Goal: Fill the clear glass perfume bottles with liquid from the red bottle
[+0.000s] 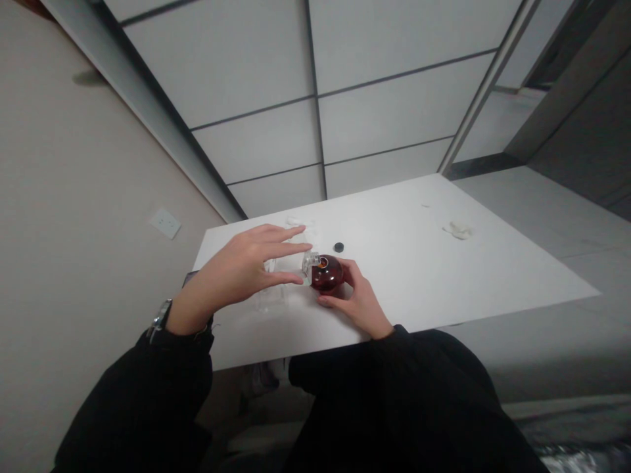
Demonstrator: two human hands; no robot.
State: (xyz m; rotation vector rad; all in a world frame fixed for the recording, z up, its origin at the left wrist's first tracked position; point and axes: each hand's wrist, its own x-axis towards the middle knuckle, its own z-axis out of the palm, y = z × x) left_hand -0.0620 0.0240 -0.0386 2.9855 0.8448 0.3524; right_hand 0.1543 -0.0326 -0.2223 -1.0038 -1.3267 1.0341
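Note:
My right hand (359, 299) is wrapped around a round, dark red glass bottle (331, 276) from the right and below. The bottle's mouth is uncapped and leans toward the left. Right beside it is a small clear glass bottle (307, 270) with a threaded neck, its neck close to the red bottle's mouth. My left hand (263, 259) has its thumb and a finger on either side of this clear bottle, while another finger is stretched out above. Whether any liquid passes between the bottles I cannot tell. A small black cap (338, 247) lies just behind the red bottle.
Clear, see-through items (273, 295) lie beneath and behind my left hand, partly hidden. Crumpled whitish scraps (459, 230) rest toward the right of the white table (493, 276). A panelled sliding door (384, 125) stands along the far edge; a wall with a socket (165, 223) is at left.

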